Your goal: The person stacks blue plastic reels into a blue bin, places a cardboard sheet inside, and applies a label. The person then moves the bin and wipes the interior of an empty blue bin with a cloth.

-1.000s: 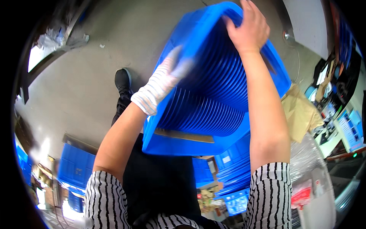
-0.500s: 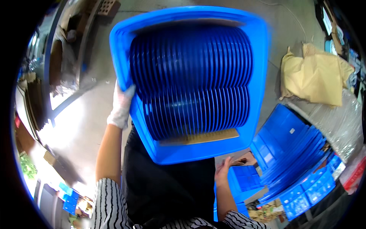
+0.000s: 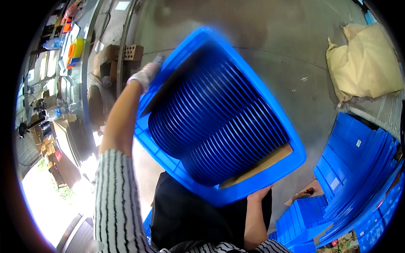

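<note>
While the stack of nested blue crates (image 3: 219, 122) hangs tilted over the concrete floor (image 3: 295, 55), the gloved left hand (image 3: 145, 74) is clenched on its far rim and the bare right hand (image 3: 258, 195) props the near rim from below, fingers curled under the edge. The crates thus sit between the two hands, mouth turned toward the camera, with a cardboard sheet (image 3: 257, 166) wedged along the side just above the right hand. To carry this well, I judge both grips should stay at opposite rims and the tilt be kept shallow, or the inner crates may slide out. Right of the right hand lie more blue crates (image 3: 358, 160) in leaning stacks; well beyond them a tan sack (image 3: 367, 63) rests on the floor. Past the left hand are bricks (image 3: 126, 52) and a cluttered bench (image 3: 71, 46); a fan (image 3: 27, 135) stands further left, by a bright doorway.
</note>
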A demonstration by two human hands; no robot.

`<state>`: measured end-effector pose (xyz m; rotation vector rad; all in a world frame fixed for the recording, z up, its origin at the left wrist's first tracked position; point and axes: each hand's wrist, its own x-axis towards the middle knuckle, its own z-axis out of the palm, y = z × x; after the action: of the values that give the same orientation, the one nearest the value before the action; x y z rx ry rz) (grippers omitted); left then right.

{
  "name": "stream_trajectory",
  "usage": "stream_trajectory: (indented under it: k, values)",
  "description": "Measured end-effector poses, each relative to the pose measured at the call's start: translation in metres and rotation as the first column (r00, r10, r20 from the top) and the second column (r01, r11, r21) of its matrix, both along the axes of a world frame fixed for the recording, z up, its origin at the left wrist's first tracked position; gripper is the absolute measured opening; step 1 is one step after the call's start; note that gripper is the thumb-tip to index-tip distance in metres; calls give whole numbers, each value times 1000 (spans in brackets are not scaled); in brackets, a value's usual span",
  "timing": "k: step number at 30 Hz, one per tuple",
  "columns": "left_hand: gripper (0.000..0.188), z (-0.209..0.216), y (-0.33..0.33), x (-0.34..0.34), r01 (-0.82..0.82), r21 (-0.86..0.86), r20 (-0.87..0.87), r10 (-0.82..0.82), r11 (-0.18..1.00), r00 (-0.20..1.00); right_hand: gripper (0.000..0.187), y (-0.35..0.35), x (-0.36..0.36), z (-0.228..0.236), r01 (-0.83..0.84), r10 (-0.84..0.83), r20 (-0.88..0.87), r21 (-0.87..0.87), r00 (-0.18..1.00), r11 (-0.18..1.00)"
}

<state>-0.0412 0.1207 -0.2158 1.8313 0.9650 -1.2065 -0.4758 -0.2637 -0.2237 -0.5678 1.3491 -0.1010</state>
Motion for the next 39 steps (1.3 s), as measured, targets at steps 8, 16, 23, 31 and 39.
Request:
stream_trajectory:
  k: [8, 16, 23, 31, 39]
  values:
    - [45, -71, 91, -43, 902, 413, -22, -989, 121, 143, 57, -1, -17, -13, 42, -48, 82, 79, 995, 996]
    - [44, 255, 13, -198, -265, -205, 444, 331, 942, 833, 56, -47, -17, 29, -192, 147, 272, 148, 951, 970]
    - [74, 377, 134, -371, -436, -525, 566, 683, 731, 461, 55, -40, 107, 187, -607, 599, 217, -37, 771, 794]
    - [64, 398, 177, -446, -718, -570, 339, 910, 399, 237, 51, 9, 92, 337, -627, 671, 95, -280, 736, 727]
    - [57, 338, 200, -461, -748, -226, 608, 690, 623, 391, 49, 2, 111, 361, -699, 800, 118, -423, 589, 577]
